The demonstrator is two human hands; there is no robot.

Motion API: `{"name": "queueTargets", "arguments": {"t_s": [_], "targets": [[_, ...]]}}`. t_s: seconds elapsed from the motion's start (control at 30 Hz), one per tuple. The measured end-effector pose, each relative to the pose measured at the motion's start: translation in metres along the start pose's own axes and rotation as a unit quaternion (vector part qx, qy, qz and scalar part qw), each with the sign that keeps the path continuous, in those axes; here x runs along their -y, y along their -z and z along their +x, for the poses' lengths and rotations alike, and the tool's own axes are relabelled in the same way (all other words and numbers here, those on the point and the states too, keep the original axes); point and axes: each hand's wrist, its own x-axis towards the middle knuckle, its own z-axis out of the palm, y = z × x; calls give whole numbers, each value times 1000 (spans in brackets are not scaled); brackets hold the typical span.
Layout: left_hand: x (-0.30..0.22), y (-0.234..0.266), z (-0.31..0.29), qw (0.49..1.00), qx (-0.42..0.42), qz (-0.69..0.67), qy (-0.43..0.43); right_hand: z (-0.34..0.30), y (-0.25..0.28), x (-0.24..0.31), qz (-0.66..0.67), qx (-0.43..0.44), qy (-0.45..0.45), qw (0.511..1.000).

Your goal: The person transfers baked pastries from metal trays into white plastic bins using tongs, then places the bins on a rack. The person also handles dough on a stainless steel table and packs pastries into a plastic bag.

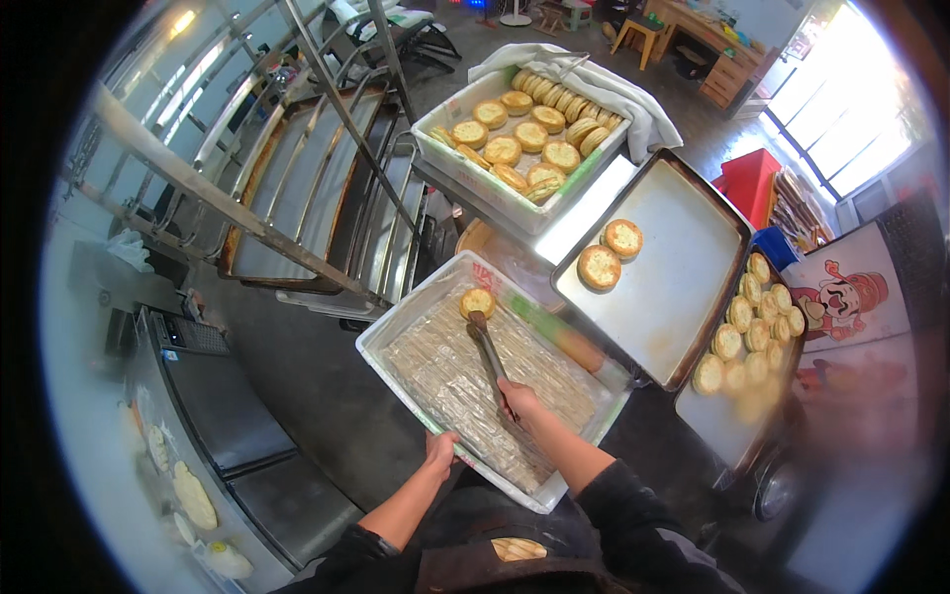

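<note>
Grey flr (297, 361) behind, R forearm (569, 445) aslant w/ R fingers (516, 398) round tongs (487, 348), L fingers (442, 439) tight on wht crate (408, 303) rim.

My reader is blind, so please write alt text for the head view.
A person's right hand holds long brown tongs against a round golden pastry in a white rectangular plastic crate, which the left hand grips. At right, a flat grey metal tray bears two more pastries.

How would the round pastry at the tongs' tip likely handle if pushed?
The pastry looks like a flat disc, so it probably won't roll. Its browned top might flake under the tongs. The shiny lining below could let it slide.
</note>
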Motion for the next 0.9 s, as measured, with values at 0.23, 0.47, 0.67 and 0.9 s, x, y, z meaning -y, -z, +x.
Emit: {"name": "queueTargets", "arguments": {"t_s": [0.23,0.47,0.67,0.9], "targets": [[-25,14,9,994,101,24,29,-174,61,1,45,-55,12,997],[-45,-13,10,998,64,26,14,-247,174,76,101,-96,-60,988],[-50,-24,14,998,56,34,-4,-277,194,93,98,20,-39,994],[-54,-43,11,999,52,5,15,-185,259,151,-4,-191,15,981]]}}
